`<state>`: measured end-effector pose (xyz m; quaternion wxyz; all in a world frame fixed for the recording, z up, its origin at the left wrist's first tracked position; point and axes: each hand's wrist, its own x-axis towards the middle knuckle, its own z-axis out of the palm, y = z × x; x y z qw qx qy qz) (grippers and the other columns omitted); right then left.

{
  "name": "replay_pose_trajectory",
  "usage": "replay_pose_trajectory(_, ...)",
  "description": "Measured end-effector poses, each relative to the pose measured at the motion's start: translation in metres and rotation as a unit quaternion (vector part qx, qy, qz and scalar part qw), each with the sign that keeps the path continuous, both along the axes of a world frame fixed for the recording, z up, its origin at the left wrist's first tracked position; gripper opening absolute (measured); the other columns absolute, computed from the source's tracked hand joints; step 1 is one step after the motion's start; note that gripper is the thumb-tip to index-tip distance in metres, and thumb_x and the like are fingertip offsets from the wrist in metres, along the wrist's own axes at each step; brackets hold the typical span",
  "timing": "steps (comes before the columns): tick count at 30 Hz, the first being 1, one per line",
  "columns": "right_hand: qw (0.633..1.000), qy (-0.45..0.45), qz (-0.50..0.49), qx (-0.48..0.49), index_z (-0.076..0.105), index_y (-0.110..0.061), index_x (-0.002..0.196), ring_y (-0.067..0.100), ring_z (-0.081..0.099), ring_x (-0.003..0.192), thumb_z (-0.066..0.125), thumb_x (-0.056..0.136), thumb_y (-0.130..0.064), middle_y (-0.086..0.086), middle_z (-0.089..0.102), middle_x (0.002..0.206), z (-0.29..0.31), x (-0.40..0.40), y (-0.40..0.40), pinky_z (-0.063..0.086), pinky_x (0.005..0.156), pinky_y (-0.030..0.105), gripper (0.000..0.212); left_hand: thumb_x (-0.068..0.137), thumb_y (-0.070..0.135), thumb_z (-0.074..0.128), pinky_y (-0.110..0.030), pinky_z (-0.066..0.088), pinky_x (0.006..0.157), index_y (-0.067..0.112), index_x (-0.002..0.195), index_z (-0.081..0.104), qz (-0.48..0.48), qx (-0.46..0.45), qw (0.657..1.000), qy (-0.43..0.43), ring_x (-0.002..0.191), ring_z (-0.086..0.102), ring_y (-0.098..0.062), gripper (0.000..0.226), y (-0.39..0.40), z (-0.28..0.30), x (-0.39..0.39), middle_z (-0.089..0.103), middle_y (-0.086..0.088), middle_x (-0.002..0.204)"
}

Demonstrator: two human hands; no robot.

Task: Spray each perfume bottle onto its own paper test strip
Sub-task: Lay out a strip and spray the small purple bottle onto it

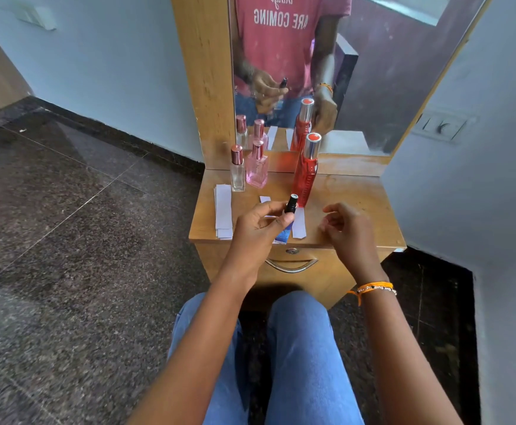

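Blue perfume bottle (285, 223) sits gripped in my left hand (261, 223), black cap (292, 203) on. My right hand (347, 227) hovers open, empty. I should uncap, then aim squarely at one paper strip (299, 223).

On dresser top (358, 204): two small bottles (238, 168) back-left, tall bottle (305, 173) centre, mirror (358, 72) behind. Strip stack (223, 210) front-left; single strip (299, 223) before tall bottle.

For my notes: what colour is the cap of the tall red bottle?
Silver with a red top, seen in the head view.
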<state>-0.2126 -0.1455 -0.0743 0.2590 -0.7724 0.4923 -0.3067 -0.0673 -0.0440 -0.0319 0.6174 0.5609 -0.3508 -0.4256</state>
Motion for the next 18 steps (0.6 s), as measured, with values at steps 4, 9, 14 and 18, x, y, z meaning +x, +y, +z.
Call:
replay_pose_trajectory(4, 0.999, -0.031, -0.017, -0.018, 0.057, -0.014, 0.113, 0.017, 0.057, 0.091, 0.063, 0.083, -0.001, 0.005, 0.063, 0.111, 0.008, -0.001, 0.009, 0.049, 0.079, 0.031, 0.034, 0.084, 0.008, 0.064, -0.010, 0.046, 0.076, 0.023, 0.092, 0.068, 0.004, 0.001, 1.000, -0.012, 0.080, 0.062, 0.003, 0.017, -0.002, 0.000, 0.003, 0.069, 0.009, 0.087)
replay_pose_trajectory(9, 0.961, -0.223, 0.138, 0.082, 0.049, -0.019, 0.120, 0.011, 0.059, 0.096, 0.053, 0.092, -0.005, 0.004, 0.060, 0.110, 0.036, 0.007, 0.041, 0.050, 0.080, 0.018, 0.031, 0.083, 0.008, 0.066, -0.018, 0.049, 0.079, 0.017, 0.094, 0.070, 0.017, 0.005, 0.999, -0.033, 0.079, 0.063, 0.002, 0.015, -0.006, 0.001, 0.004, 0.070, 0.008, 0.088)
replay_pose_trajectory(14, 0.952, -0.230, 0.160, 0.125, 0.046, -0.018, 0.122, 0.011, 0.063, 0.086, 0.065, 0.082, 0.003, 0.002, 0.062, 0.098, 0.030, 0.021, 0.049, 0.054, 0.071, 0.022, 0.049, 0.079, 0.013, 0.070, -0.034, 0.051, 0.090, 0.025, 0.092, 0.072, 0.001, 0.028, 0.995, -0.092, 0.092, 0.065, -0.010, 0.017, -0.010, -0.001, 0.008, 0.072, 0.009, 0.089)
replay_pose_trajectory(18, 0.956, -0.220, 0.147, 0.130, 0.046, -0.015, 0.123, 0.011, 0.063, 0.080, 0.064, 0.081, 0.007, 0.006, 0.061, 0.091, 0.023, 0.019, 0.045, 0.052, 0.069, 0.018, 0.051, 0.085, 0.018, 0.065, -0.023, 0.049, 0.082, 0.020, 0.101, 0.071, 0.026, 0.044, 0.990, -0.131, 0.089, 0.066, -0.009, 0.017, -0.013, -0.007, 0.016, 0.072, 0.003, 0.098)
